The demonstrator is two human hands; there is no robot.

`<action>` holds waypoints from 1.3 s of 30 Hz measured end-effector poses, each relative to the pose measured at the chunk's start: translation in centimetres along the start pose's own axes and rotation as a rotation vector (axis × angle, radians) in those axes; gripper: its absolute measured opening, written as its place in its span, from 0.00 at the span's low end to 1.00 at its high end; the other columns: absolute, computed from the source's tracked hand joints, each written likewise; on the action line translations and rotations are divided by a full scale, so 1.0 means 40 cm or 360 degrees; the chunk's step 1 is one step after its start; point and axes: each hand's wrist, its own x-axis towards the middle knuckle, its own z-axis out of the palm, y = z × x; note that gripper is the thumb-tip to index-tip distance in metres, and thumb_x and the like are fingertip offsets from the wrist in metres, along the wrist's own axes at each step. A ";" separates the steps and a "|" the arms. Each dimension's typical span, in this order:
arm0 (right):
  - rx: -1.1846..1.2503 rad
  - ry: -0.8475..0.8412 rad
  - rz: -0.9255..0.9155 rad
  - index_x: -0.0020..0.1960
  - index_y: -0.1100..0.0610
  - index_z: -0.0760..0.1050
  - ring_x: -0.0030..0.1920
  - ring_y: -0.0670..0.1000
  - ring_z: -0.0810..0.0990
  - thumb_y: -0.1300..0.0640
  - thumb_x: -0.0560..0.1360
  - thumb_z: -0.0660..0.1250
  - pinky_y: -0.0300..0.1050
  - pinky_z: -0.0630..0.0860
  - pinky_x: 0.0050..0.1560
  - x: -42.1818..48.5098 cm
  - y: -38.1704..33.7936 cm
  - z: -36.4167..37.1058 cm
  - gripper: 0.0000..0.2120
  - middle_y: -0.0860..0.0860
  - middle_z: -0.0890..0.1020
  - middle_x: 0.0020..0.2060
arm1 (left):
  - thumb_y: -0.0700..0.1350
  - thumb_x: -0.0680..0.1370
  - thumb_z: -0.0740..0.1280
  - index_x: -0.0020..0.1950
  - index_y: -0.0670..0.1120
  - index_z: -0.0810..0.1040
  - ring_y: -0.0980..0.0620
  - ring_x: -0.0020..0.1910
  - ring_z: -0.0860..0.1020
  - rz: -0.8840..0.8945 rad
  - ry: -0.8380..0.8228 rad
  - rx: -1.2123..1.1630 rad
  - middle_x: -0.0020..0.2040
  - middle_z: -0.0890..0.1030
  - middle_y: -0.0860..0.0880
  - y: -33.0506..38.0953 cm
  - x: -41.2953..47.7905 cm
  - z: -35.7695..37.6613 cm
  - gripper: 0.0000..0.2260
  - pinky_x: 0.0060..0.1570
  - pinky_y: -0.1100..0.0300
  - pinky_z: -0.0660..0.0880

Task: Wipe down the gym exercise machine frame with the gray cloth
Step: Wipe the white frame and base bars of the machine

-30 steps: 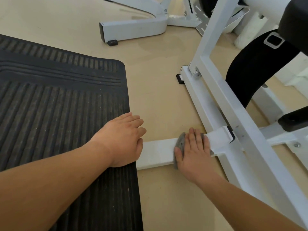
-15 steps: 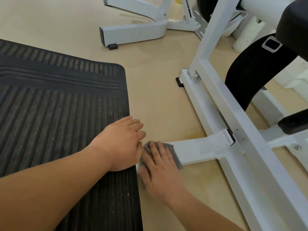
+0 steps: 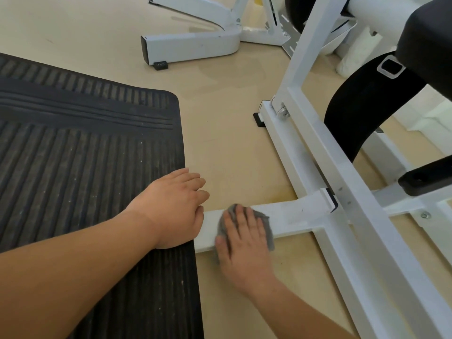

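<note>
Under the right hand (image 3: pixel 244 243), a small crumpled gray cloth (image 3: pixel 265 225) is lying pressed flat against the top of a white painted square-tube steel crossbar (image 3: pixel 293 217) of the gym machine frame. That hand is spreading its fingers wide over the cloth, palm down, pinning it rather than clenching it, probably so the whole pad of fabric is rubbing the metal at once. Gray edges are showing beyond the fingertips and along the far side of the hand; the thumb side is slightly blurred, so whether the cloth is wrapping over the bar's near edge is hard to tell.

Just to the left of it, the left hand (image 3: pixel 176 209) is resting palm down, fingers loosely curled and holding nothing, on the corner of a black ribbed rubber floor mat (image 3: pixel 85 167), with its fingertips reaching past the mat's edge close to the crossbar's free end. It seems to be serving as a prop, taking the person's weight while they are leaning low.

Away to the right of the wiping hand, the crossbar is joining a long white floor rail (image 3: pixel 288 148) and a sloping white upright (image 3: pixel 381 211), both apparently waiting to be wiped. Beyond those, a black padded seat part (image 3: pixel 362 113) is hanging over the beige floor (image 3: pixel 227 143).
</note>
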 end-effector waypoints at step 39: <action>-0.0114 -0.0324 -0.0062 0.47 0.47 0.75 0.44 0.51 0.78 0.39 0.83 0.47 0.48 0.69 0.42 0.229 0.192 -0.157 0.22 0.45 0.79 0.42 | 0.53 0.82 0.50 0.74 0.53 0.74 0.52 0.80 0.62 0.0010 -0.0043 -0.0020 0.78 0.69 0.50 0.000 0.003 -0.003 0.24 0.79 0.57 0.41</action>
